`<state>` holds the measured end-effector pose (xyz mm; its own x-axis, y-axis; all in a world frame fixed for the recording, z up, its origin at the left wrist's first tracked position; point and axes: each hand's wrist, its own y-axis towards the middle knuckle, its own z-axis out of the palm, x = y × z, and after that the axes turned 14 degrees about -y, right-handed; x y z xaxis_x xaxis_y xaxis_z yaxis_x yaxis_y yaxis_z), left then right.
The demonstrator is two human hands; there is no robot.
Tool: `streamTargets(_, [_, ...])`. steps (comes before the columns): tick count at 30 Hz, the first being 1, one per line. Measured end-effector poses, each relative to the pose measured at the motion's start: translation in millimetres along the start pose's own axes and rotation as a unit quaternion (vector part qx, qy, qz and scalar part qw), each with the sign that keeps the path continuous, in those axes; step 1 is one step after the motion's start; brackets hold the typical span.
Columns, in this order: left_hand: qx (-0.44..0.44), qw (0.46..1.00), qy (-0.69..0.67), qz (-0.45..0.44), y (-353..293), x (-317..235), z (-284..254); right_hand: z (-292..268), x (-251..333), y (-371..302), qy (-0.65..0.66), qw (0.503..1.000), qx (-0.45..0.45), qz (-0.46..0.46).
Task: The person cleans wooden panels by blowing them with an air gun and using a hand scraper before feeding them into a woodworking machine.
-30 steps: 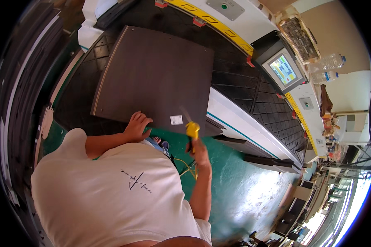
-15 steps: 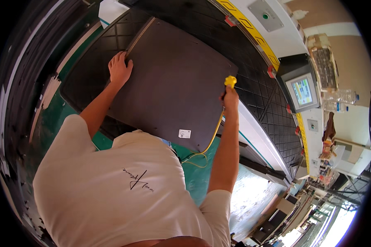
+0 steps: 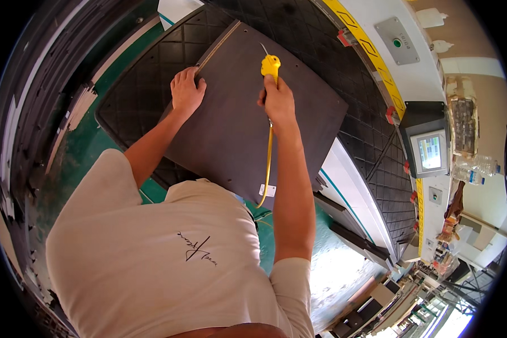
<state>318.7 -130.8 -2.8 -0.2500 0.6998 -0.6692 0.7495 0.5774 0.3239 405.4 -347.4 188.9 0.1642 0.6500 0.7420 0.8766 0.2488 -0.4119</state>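
My right hand (image 3: 279, 101) is closed around a yellow air blow gun (image 3: 270, 65), whose thin curved nozzle points away over the upper part of a dark flat panel (image 3: 248, 124). A yellow hose (image 3: 268, 163) runs from the gun down past the panel's near edge. At the panel's left edge my left hand (image 3: 187, 91) grips the board, thumb on the face side and fingers at the edge, partly hidden. The panel has small holes near its edges, a light strip along its upper left side and a white label (image 3: 267, 190) near the bottom, partly covered by the hose.
Under the panel lies a black grid-patterned machine table (image 3: 129, 101). To the right are a yellow-striped beam (image 3: 372, 59), a control screen (image 3: 430, 152), a green button (image 3: 397, 43) and plastic bottles (image 3: 484, 165). Dark boards (image 3: 34, 112) stack at left; the floor (image 3: 84, 152) is green.
My right hand has carried the blow gun left and farther away, from the panel's right edge to over its upper part. My left hand stays at the left edge; the view has shifted slightly.
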Motion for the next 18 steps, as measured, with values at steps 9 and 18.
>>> streamTargets(9, [0.02,1.0,0.016,-0.018,0,8,1,-30,-39,3,-0.026,0.995,-0.085,0.053])
streamTargets(18, [0.041,0.999,0.003,-0.025,0,4,3,-120,-159,3,-0.006,0.96,-0.226,0.162])
